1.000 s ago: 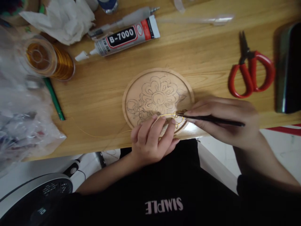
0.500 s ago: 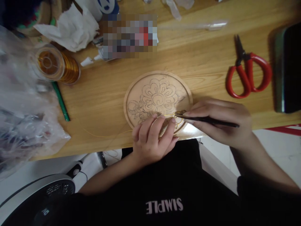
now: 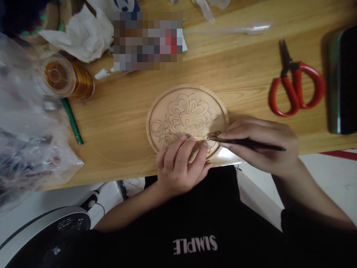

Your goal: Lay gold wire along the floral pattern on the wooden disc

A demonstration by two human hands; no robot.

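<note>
A round wooden plate [image 3: 156, 111] with a raised rim lies at the table's near edge, a flower pattern drawn on it in dark lines. Gold wire [image 3: 214, 146] outlines small shapes on its near right part. My left hand [image 3: 181, 163] curls over the plate's near edge, fingertips pressing the wire; the thumb is partly hidden. From under that hand a loose strand trails left over the table. In my right hand [image 3: 259, 143] are dark tweezers [image 3: 245, 143], pinched between thumb and fingers, their tips at the wire beside my left index finger.
Red-handled scissors [image 3: 297, 87] and a dark phone-like device [image 3: 344, 82] lie on the right. On the left are a spool of gold wire [image 3: 80, 80], a green stick [image 3: 72, 121] and plastic bags [image 3: 36, 149]. Crumpled tissue [image 3: 86, 35] and a blurred-out item [image 3: 149, 42] lie at the back.
The view has shifted very slightly. Both hands keep nearly the same place on the plate, and the tweezers' tips stay at the wire.
</note>
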